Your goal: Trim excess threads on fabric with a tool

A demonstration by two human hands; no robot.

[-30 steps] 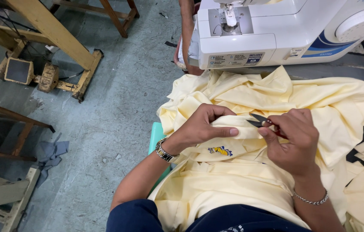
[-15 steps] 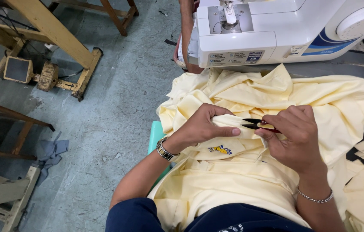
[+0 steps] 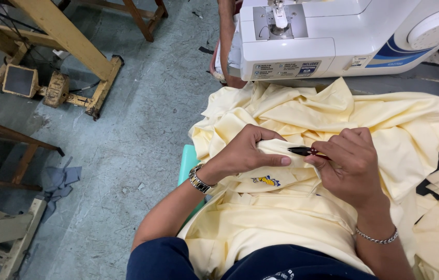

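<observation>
A white sewing machine [image 3: 333, 39] stands on the surface above a pale yellow garment [image 3: 281, 218] spread over the person's lap. The left hand [image 3: 245, 155] has its grip closed on a fold of the garment. The right hand [image 3: 349, 166] pinches small dark snips [image 3: 302, 151], their tips touching that fold.

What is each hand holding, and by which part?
Left hand pinches a fold of the yellow garment. Right hand grips small dark snips by the handle end.

A worn grey-green concrete floor [image 3: 141, 119] carries yellow wooden frames [image 3: 69, 41], with a white sewing machine [image 3: 333, 36] nearby.
</observation>
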